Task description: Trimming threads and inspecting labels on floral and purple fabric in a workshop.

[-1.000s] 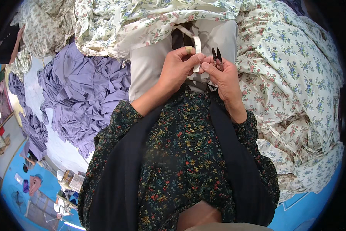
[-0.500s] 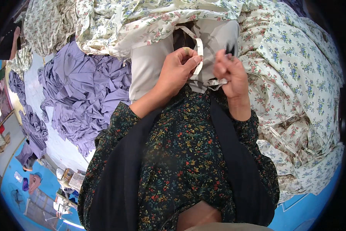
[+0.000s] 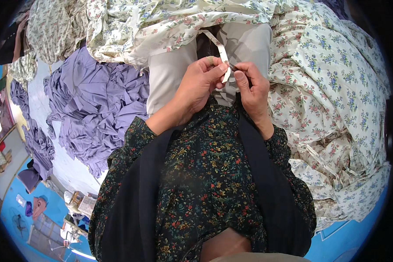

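Note:
A narrow white fabric strip (image 3: 223,53) hangs from the edge of the floral cloth (image 3: 183,32) over my lap. My left hand (image 3: 195,84) pinches the strip near its lower end between thumb and fingertips. Close by on the right, my right hand (image 3: 254,89) is closed around a small dark tool (image 3: 233,67). The tool's tip meets the strip beside my left fingertips. Most of it is hidden in my fingers, so its exact kind is unclear.
Crumpled purple fabric (image 3: 96,100) is heaped on the left. A large pile of cream floral cloth (image 3: 327,83) fills the right side. Sewing machines (image 3: 74,201) stand at the lower left, and another person's dark sleeve (image 3: 8,48) shows at the upper left.
My right hand has come left to the strip with the dark tool. The piece of white strip looped below that hand is out of sight. My left hand has stayed nearly in place.

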Motion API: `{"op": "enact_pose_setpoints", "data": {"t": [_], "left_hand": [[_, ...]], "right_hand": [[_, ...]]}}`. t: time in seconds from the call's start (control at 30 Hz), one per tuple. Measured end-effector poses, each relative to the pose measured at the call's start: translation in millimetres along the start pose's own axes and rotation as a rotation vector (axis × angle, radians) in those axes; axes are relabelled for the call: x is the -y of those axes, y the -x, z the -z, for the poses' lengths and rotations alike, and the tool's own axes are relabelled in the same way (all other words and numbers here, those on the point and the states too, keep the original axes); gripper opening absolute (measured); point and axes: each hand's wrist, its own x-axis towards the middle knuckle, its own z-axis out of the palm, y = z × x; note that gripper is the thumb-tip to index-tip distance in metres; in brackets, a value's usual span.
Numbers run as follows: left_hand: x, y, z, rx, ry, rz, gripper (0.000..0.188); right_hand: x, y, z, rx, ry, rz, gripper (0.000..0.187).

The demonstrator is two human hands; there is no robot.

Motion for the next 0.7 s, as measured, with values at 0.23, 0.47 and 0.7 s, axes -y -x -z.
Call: {"op": "enact_pose_setpoints", "data": {"t": [0.23,0.47,0.7], "left_hand": [[0.5,0.5,-1.1,0.02,0.022,-0.005,0.013],[1.4,-0.3,-0.9,0.014,0.037,0.009,0.013],[0.4,1.1,-3.8,-0.016,-0.004,0.0,0.012]], "right_hand": [[2.6,0.3,3.1,-0.017,-0.023,-0.016,0.02],[-0.8,0.5,3.1,0.007,-0.037,-0.021,0.019],[-4.7,2.2,1.6,-0.048,0.002,0.003,0.017]]}}
